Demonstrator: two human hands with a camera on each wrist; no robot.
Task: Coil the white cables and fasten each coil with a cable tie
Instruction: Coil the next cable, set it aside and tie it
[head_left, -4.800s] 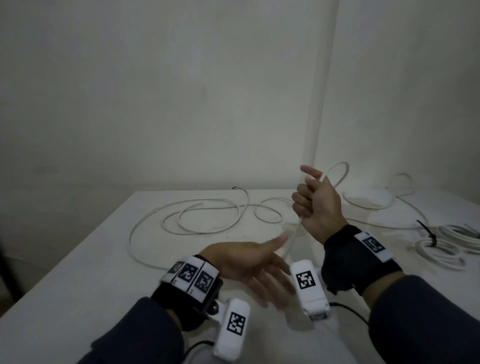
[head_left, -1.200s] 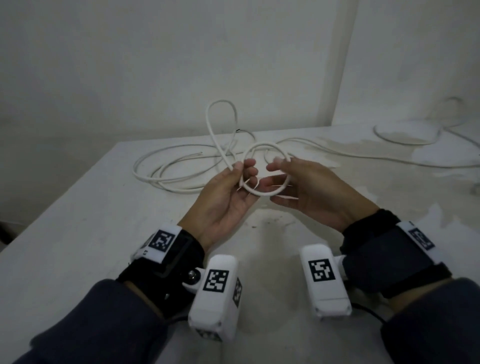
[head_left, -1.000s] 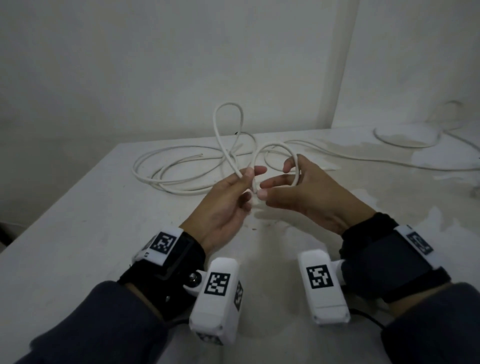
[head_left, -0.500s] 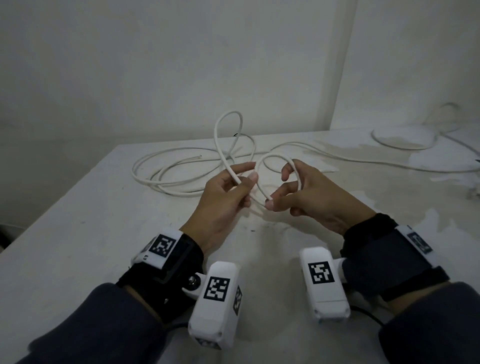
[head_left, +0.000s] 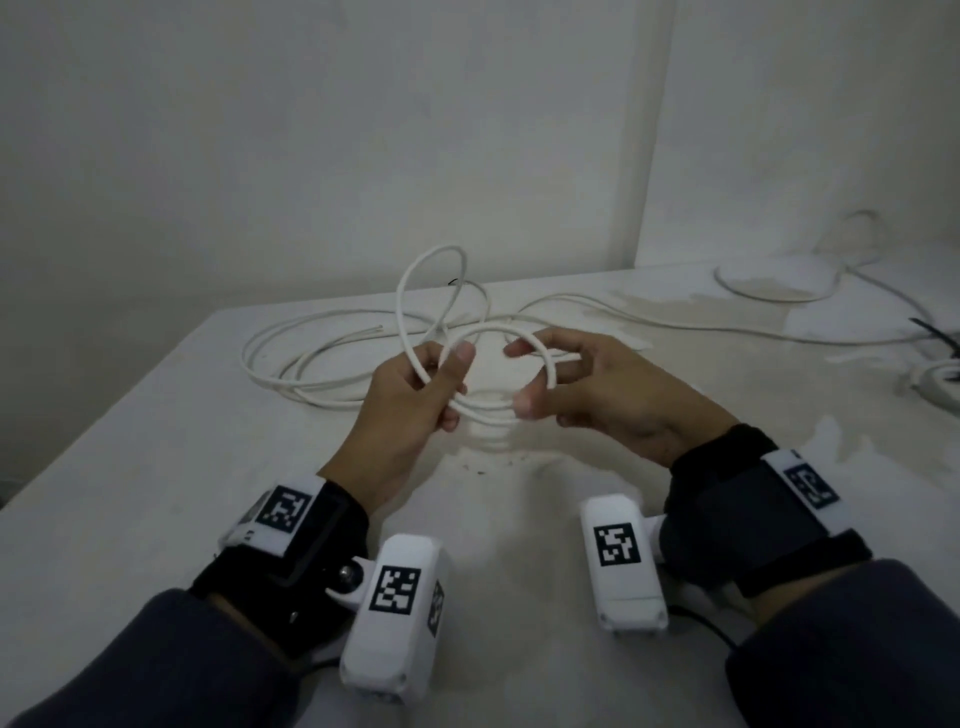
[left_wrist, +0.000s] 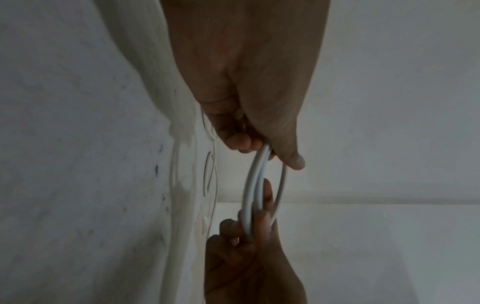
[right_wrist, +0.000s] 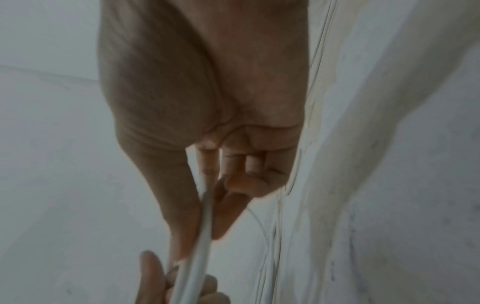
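Note:
Above the table's middle, both hands hold a small coil of white cable (head_left: 485, 411). My left hand (head_left: 451, 385) pinches the coil's left side between thumb and fingers, as the left wrist view shows at the white cable (left_wrist: 255, 181). My right hand (head_left: 523, 382) holds the coil's right side, with its index finger curled over the top turn and its thumb under the bottom one. In the right wrist view the white cable (right_wrist: 205, 224) runs between that thumb and the fingers. A free loop (head_left: 415, 270) of it rises behind my left hand. The remaining length (head_left: 280, 364) lies in loose rings on the table.
A second white cable (head_left: 769, 297) trails across the back right of the white table (head_left: 156, 467). A coil (head_left: 935, 382) lies at the right edge, with a black cable tie (head_left: 935, 332) by it. Walls stand close behind the table.
The loop between my hands has widened into a rounder coil with a further turn laid in. My hands have drawn slightly apart, and the raised loop behind has swung left.

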